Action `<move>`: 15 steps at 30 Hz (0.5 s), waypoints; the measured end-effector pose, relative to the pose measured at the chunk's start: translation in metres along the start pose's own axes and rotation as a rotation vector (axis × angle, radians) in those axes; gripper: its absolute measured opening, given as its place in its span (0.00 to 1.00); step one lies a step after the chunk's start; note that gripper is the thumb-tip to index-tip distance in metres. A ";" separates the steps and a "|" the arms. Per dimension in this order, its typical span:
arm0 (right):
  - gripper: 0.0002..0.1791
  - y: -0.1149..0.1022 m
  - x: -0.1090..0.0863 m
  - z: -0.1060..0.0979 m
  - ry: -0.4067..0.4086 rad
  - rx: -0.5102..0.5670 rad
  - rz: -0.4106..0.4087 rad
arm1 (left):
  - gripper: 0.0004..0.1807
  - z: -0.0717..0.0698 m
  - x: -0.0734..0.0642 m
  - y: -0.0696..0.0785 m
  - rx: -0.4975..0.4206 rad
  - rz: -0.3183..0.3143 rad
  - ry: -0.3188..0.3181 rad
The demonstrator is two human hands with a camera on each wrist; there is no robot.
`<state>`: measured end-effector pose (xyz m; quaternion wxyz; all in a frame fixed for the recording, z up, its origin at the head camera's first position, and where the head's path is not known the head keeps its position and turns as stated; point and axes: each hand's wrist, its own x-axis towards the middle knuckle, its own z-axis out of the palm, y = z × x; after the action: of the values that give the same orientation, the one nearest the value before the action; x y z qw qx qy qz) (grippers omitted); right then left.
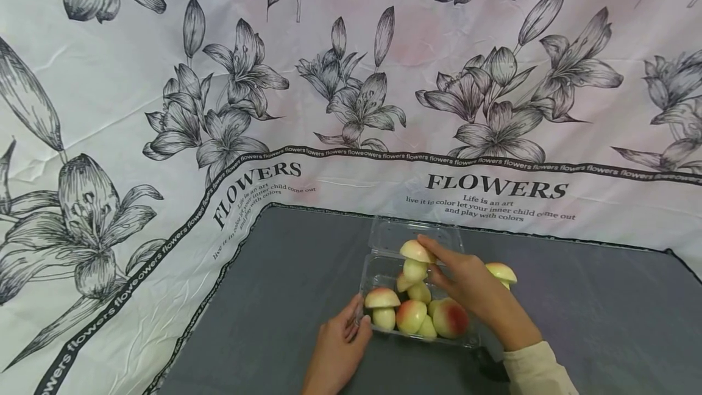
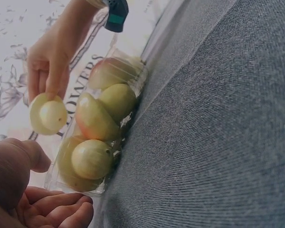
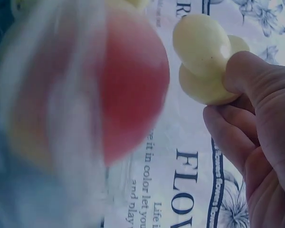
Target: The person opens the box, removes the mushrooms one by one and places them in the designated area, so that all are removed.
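My right hand (image 1: 474, 288) has a mushroom-shaped piece (image 1: 415, 267) pinched by the cap between thumb and fingers, stem down, held up over the back part of the clear plastic box (image 1: 378, 271). My left hand (image 1: 341, 343) grips the box's near left corner, thumb and fingers either side of it. Inside the box: an upright mushroom (image 1: 382, 308) at left, a tilted one (image 1: 411, 316) beside it, a red-blushed one (image 1: 451, 318) at right, plus a yellowish piece (image 1: 419, 292) behind them, partly hidden. Lid (image 1: 390, 235) is swung open at the far side. One more mushroom (image 1: 500, 272) sits outside, right of the box (my right arm covers part of it). All on the dark grey tabletop (image 1: 274, 303), with flower-printed cloth (image 1: 373, 181) behind; cream sleeve (image 1: 537, 367) on my right arm.
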<state>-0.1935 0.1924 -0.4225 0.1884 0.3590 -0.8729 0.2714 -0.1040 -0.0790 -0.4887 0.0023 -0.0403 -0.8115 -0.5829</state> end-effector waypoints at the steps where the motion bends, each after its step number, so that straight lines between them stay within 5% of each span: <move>1: 0.38 0.001 -0.001 -0.002 0.001 0.005 0.004 | 0.33 0.001 0.000 0.000 0.000 0.000 -0.001; 15: 0.39 0.029 -0.023 -0.023 0.079 0.031 -0.032 | 0.32 0.001 -0.001 0.003 -0.005 -0.016 -0.010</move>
<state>-0.1960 0.2359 -0.4269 0.2215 0.3649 -0.8547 0.2956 -0.1030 -0.0769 -0.4865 -0.0067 -0.0367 -0.8104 -0.5847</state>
